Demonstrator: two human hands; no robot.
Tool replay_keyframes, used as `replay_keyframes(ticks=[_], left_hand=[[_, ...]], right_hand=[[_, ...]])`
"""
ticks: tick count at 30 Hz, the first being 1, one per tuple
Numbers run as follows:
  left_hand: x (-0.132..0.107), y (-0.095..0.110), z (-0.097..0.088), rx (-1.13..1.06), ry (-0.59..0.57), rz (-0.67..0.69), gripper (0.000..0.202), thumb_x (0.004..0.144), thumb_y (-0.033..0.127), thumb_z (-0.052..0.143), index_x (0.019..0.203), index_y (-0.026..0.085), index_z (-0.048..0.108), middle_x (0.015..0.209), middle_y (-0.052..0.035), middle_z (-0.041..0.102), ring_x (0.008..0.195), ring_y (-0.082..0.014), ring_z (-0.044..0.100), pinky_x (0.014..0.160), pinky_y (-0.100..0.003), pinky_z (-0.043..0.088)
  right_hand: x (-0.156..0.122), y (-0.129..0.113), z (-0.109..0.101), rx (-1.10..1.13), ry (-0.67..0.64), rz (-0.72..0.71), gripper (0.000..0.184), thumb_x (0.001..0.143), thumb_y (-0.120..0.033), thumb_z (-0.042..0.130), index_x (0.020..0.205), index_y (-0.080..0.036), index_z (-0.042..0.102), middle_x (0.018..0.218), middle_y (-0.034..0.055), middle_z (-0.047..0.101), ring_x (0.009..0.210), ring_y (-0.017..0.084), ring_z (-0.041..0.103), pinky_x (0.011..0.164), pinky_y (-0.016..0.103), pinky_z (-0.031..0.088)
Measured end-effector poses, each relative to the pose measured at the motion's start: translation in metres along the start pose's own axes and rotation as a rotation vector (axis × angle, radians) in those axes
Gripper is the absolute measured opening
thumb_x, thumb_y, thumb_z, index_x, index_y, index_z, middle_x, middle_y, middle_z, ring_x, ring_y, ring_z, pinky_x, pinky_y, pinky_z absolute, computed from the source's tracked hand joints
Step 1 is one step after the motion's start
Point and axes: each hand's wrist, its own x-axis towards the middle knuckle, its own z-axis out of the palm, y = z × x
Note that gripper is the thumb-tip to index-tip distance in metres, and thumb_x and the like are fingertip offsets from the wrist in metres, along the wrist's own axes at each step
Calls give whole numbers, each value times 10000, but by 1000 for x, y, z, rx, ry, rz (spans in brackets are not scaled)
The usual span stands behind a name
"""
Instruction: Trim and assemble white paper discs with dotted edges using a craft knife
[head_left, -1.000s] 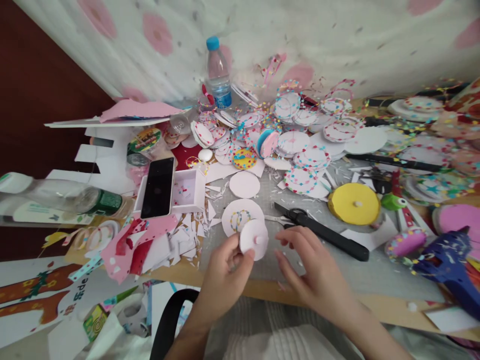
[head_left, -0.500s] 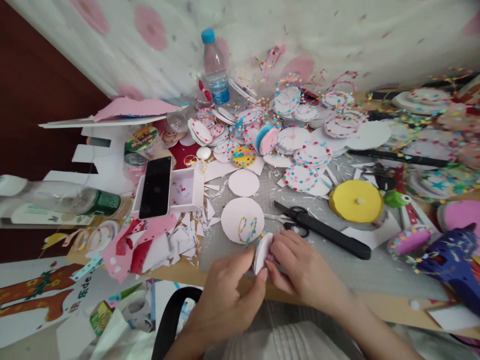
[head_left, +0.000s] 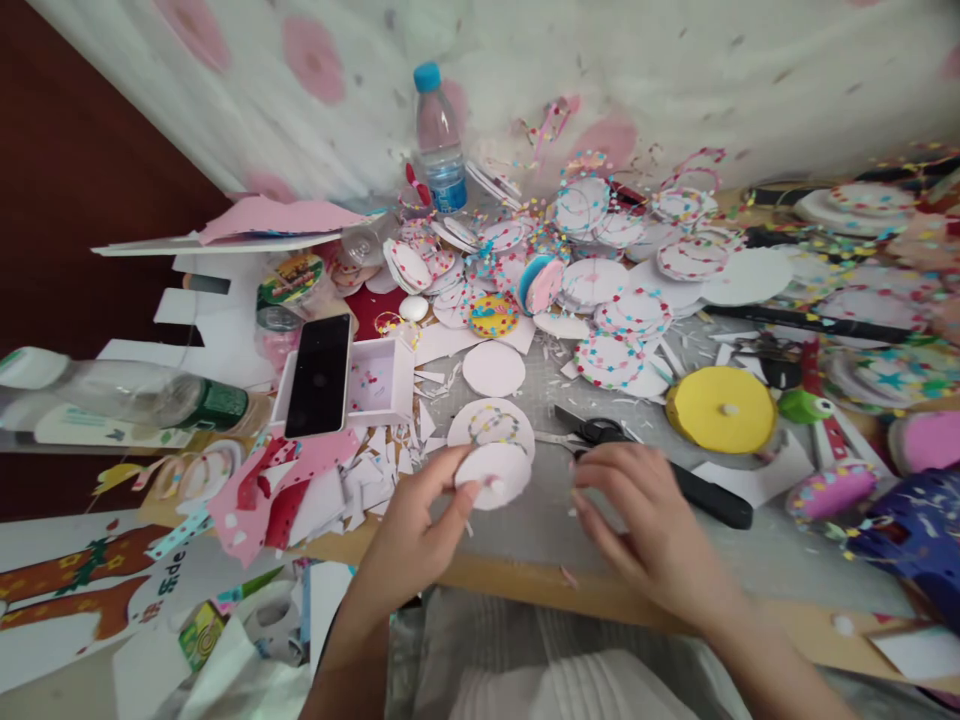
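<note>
Between the thumb and fingers of my left hand [head_left: 420, 515] is a round white paper disc [head_left: 504, 472], with a small pale nub near its middle. A strand of coloured beads or confetti [head_left: 493, 424] shows just behind it. Under that lies a larger white paper circle [head_left: 459, 428], partly covered. My right hand [head_left: 637, 515] hovers apart from the disc, fingers loosely curled and spaced from the thumb, with nothing plainly in it. Beyond its fingertips lie black-handled scissors [head_left: 598, 428] and a black-handled tool [head_left: 709, 495], partly hidden by the hand.
Another white circle [head_left: 493, 369] lies farther back. Decorated discs [head_left: 634, 312] crowd the table's rear near an upright water bottle [head_left: 441, 150]. A phone [head_left: 319, 375] rests on a white box [head_left: 381, 378] at left, beside paper scraps [head_left: 367, 470]. A yellow disc [head_left: 721, 410] sits right.
My right hand has let go of the disc and moved right. My left hand has shifted left and up, turning the disc from edge-on to flat. The bead strand now lies behind it.
</note>
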Motion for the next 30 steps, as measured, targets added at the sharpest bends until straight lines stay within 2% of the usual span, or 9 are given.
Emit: replay_keyframes(ticks=[4, 7, 13, 17, 20, 22, 26, 28, 30], left_hand=[[10, -23, -7, 292, 178, 197, 282, 934, 184, 485, 1171, 207, 636, 1148, -72, 712, 1073, -196, 655, 943, -295, 500], [13, -31, 1, 374, 262, 229, 258, 929, 174, 506, 1146, 200, 642, 1137, -76, 714, 1071, -192, 655, 953, -308, 507], [2, -31, 21, 343, 132, 201, 311, 910, 200, 559, 1221, 197, 574, 1202, -79, 682, 1136, -197, 626, 996, -343, 501], [-5, -27, 14, 366, 222, 234, 206, 888, 198, 591, 1093, 202, 606, 1075, -68, 696, 1040, -194, 645, 936, -339, 520], [3, -15, 3, 415, 273, 302, 263, 859, 234, 635, 1116, 197, 591, 1092, -88, 651, 1053, -213, 614, 935, -362, 508], [19, -3, 0, 473, 222, 357, 467, 829, 297, 679, 1254, 185, 521, 1230, -125, 588, 1173, -247, 546, 1009, -403, 462], [59, 11, 8, 651, -70, 493, 929, 671, 449, 809, 1431, 184, 346, 1520, -174, 335, 1402, -360, 301, 1127, -523, 318], [75, 9, 14, 718, -223, 516, 892, 651, 411, 829, 1394, 179, 393, 1512, -182, 352, 1389, -381, 326, 1099, -542, 343], [82, 4, 17, 734, -337, 492, 683, 701, 331, 797, 1290, 159, 496, 1408, -180, 476, 1286, -357, 462, 1026, -501, 430]], right_hand=[[-21, 30, -2, -305, 9, 195, 287, 910, -380, 532, 1100, -166, 551, 1068, 162, 601, 957, 330, 540, 805, 478, 425], [-36, 44, 3, -404, -10, 273, 390, 911, -442, 506, 1157, -141, 548, 1090, 176, 588, 952, 341, 542, 812, 499, 443], [-44, 54, 8, -329, 48, 347, 448, 923, -432, 506, 1223, -101, 540, 1065, 179, 548, 967, 321, 559, 840, 473, 479], [-44, 59, 1, -225, -11, 335, 339, 952, -387, 485, 1162, -140, 586, 1064, 148, 546, 922, 280, 589, 819, 439, 501], [-44, 59, -8, -211, 71, 309, 328, 956, -385, 476, 1139, -139, 591, 1094, 155, 512, 944, 288, 593, 829, 446, 504], [-44, 56, -15, -236, 129, 301, 313, 951, -381, 475, 1125, -145, 584, 1097, 164, 513, 992, 322, 580, 851, 480, 494], [-46, 48, -25, -292, 167, 314, 243, 942, -302, 464, 1132, -165, 528, 1149, 205, 559, 1087, 405, 543, 878, 568, 447], [-50, 44, -27, -302, 189, 319, 231, 936, -270, 463, 1147, -180, 497, 1168, 202, 583, 1103, 418, 547, 887, 593, 426], [-55, 41, -29, -298, 254, 318, 240, 925, -263, 472, 1155, -192, 480, 1163, 182, 600, 1129, 425, 544, 910, 607, 408]])
